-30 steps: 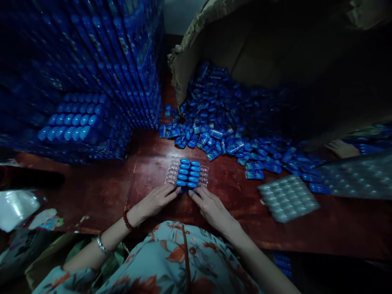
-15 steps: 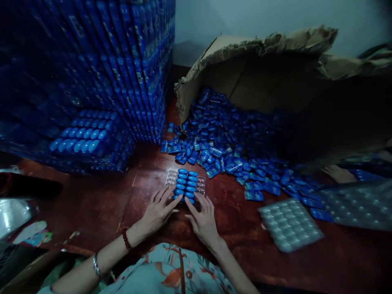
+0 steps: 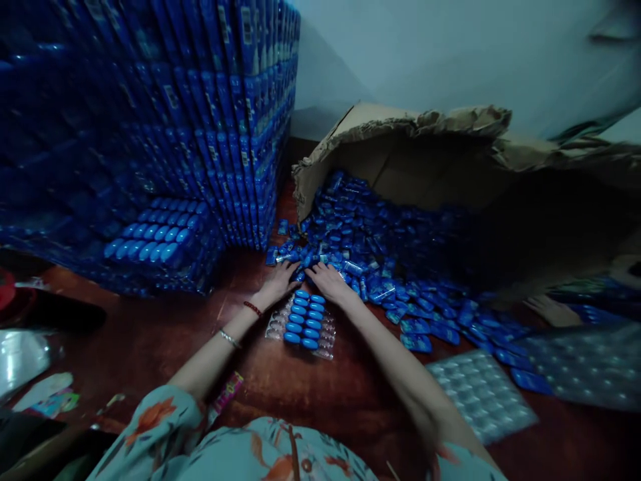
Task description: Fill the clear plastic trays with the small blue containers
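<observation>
In the head view, both hands reach past the clear tray (image 3: 327, 336) to the near left edge of a loose pile of blue packets (image 3: 365, 220). The left hand (image 3: 278, 283) and right hand (image 3: 328, 283) are side by side, fingers partly bent and a little spread; whether either has hold of a packet cannot be told. The tray lies on the red-brown table (image 3: 270, 387), just nearer than the hands, with two columns of blue capsule-shaped pieces (image 3: 294, 328) along its middle and bare pockets on either side.

The pile spills from a torn cardboard box (image 3: 425, 160) on the far right. Tall blue stacks (image 3: 235, 133) stand at far left. At near right lies a bumpy plastic sheet (image 3: 483, 394); beyond it rests another person's hand (image 3: 551, 311).
</observation>
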Action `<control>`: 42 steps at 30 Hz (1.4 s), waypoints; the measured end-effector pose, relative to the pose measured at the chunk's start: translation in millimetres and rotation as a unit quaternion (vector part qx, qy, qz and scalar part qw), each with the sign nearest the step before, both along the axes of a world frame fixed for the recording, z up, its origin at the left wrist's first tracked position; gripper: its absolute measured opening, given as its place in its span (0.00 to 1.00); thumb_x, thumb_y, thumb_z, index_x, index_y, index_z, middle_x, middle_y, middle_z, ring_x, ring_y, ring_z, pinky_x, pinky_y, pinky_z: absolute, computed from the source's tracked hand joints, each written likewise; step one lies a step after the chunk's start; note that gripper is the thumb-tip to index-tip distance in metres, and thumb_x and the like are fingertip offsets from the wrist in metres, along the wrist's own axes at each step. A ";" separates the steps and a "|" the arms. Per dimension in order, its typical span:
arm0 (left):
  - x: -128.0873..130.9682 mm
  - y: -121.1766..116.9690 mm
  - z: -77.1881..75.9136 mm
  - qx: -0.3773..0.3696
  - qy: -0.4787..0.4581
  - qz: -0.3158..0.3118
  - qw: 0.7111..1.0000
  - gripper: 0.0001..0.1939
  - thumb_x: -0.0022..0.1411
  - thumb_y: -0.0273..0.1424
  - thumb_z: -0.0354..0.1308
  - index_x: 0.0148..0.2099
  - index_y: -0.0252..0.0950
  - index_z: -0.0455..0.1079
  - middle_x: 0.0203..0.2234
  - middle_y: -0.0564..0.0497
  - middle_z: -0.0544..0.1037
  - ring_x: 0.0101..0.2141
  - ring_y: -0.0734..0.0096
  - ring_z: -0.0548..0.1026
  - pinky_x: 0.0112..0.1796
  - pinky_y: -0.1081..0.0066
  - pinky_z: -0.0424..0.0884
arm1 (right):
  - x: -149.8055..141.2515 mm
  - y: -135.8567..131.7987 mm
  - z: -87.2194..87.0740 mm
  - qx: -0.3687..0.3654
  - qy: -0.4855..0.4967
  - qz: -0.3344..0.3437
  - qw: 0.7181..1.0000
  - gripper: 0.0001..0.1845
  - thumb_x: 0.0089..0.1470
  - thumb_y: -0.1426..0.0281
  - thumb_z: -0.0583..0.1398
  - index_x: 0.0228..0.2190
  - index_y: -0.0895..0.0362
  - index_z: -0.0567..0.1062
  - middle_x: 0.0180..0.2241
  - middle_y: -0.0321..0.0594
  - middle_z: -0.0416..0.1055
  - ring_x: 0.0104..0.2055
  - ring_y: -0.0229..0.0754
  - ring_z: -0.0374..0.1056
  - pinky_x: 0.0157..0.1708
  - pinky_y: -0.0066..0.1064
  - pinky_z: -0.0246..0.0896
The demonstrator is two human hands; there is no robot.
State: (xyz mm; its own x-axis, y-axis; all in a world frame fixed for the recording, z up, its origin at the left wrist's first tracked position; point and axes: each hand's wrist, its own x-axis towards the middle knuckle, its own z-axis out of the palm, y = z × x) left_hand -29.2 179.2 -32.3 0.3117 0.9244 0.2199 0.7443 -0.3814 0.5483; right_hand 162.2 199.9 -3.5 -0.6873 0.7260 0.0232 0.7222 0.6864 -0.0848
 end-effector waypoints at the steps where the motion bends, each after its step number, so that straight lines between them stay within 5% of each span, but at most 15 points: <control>1: 0.3 2.9 -4.4 0.001 -0.001 0.000 1.000 0.22 0.58 0.34 0.58 0.55 0.34 0.64 0.45 0.41 0.70 0.47 0.55 0.68 0.48 0.55 0.67 | 0.2 -1.5 -2.1 0.000 -0.006 0.006 1.000 0.21 0.56 0.78 0.48 0.50 0.61 0.68 0.40 0.50 0.69 0.46 0.48 0.61 0.43 0.40 0.58; 8: -15.7 -28.2 -21.2 0.006 -0.039 0.009 0.999 0.16 0.63 0.26 0.49 0.53 0.37 0.66 0.45 0.44 0.71 0.46 0.64 0.69 0.47 0.62 0.68 | 26.4 -27.6 -9.7 -0.013 0.008 0.005 1.000 0.22 0.57 0.78 0.46 0.53 0.61 0.63 0.45 0.51 0.68 0.47 0.45 0.63 0.47 0.37 0.58; 11: -29.9 -52.7 -18.9 0.016 -0.082 0.058 0.995 0.15 0.65 0.27 0.45 0.52 0.36 0.66 0.42 0.44 0.72 0.42 0.66 0.71 0.45 0.63 0.69 | 43.5 -42.4 -10.6 -0.025 0.151 -0.068 0.986 0.20 0.59 0.74 0.46 0.52 0.60 0.62 0.47 0.50 0.67 0.48 0.43 0.64 0.47 0.36 0.60; 16: -47.8 -91.4 -9.4 -0.010 -0.203 0.192 0.960 0.15 0.63 0.36 0.51 0.50 0.35 0.64 0.41 0.46 0.73 0.41 0.67 0.72 0.42 0.66 0.70 | 61.7 -81.8 -18.1 -0.156 0.459 -0.260 0.835 0.18 0.57 0.61 0.52 0.47 0.56 0.65 0.31 0.38 0.72 0.31 0.40 0.69 0.34 0.32 0.66; 19: -44.8 -99.8 -1.5 -0.055 -0.229 0.173 0.956 0.16 0.61 0.38 0.54 0.48 0.35 0.64 0.38 0.48 0.74 0.36 0.68 0.74 0.36 0.70 0.71 | 58.6 -98.7 -24.9 -0.222 0.508 -0.289 0.781 0.19 0.53 0.58 0.55 0.43 0.56 0.69 0.27 0.37 0.72 0.27 0.40 0.70 0.30 0.32 0.66; 25: -32.0 -86.2 7.2 0.019 -0.130 0.060 0.990 0.10 0.64 0.31 0.49 0.43 0.34 0.69 0.34 0.48 0.71 0.34 0.71 0.71 0.36 0.70 0.69 | 51.4 -96.1 -27.3 -0.171 0.428 -0.318 0.828 0.21 0.54 0.57 0.54 0.44 0.57 0.70 0.22 0.35 0.71 0.23 0.40 0.69 0.29 0.31 0.64; 31: -35.0 -78.8 17.2 0.025 0.041 -0.048 0.998 0.15 0.64 0.22 0.42 0.47 0.34 0.67 0.36 0.46 0.69 0.37 0.68 0.67 0.37 0.69 0.68 | 60.4 -86.6 -20.5 -0.190 0.355 -0.269 0.875 0.21 0.56 0.61 0.51 0.46 0.59 0.71 0.18 0.35 0.70 0.22 0.41 0.69 0.29 0.31 0.64; 37: -38.9 -76.0 34.7 0.004 0.147 -0.123 0.982 0.12 0.63 0.20 0.43 0.42 0.34 0.67 0.34 0.48 0.69 0.34 0.67 0.65 0.37 0.69 0.66 | 63.9 -92.7 -19.0 -0.253 0.388 -0.277 0.842 0.20 0.57 0.63 0.50 0.48 0.57 0.68 0.22 0.36 0.72 0.25 0.40 0.71 0.29 0.31 0.67; 42: -34.4 -70.0 39.1 -0.008 0.174 -0.127 0.977 0.14 0.61 0.18 0.43 0.39 0.33 0.68 0.34 0.47 0.69 0.35 0.66 0.66 0.37 0.69 0.66 | 60.2 -103.0 -13.4 -0.200 0.398 -0.284 0.849 0.22 0.55 0.59 0.53 0.47 0.55 0.70 0.27 0.37 0.73 0.24 0.37 0.67 0.27 0.30 0.65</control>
